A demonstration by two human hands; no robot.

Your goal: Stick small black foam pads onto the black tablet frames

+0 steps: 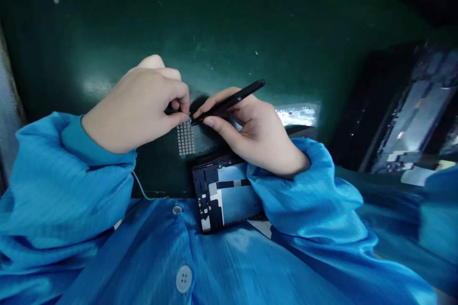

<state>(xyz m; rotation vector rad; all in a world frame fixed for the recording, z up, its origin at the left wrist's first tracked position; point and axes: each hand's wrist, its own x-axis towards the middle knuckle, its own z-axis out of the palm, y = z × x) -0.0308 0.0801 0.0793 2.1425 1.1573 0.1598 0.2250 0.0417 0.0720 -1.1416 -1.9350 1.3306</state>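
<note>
My left hand (143,100) is closed in a pinch, thumb and forefinger meeting at the top edge of a small sheet of grey square pads (185,139). Between thumb and index finger, my right hand (246,128) holds black tweezers (232,101) like a pen. Their pointed tip is close to my left fingertips, just above the sheet. Below my right hand lies an opened phone body (236,200), dark with a blue-grey panel and a black ribbon strip. My right sleeve covers its right end.
A shiny clear plastic film (300,113) lies behind my right wrist. Several phone bodies (415,119) are at the right, partly blurred. The table top (200,19) is dark green with small scraps on it. A blue cord (139,185) hangs from my left sleeve.
</note>
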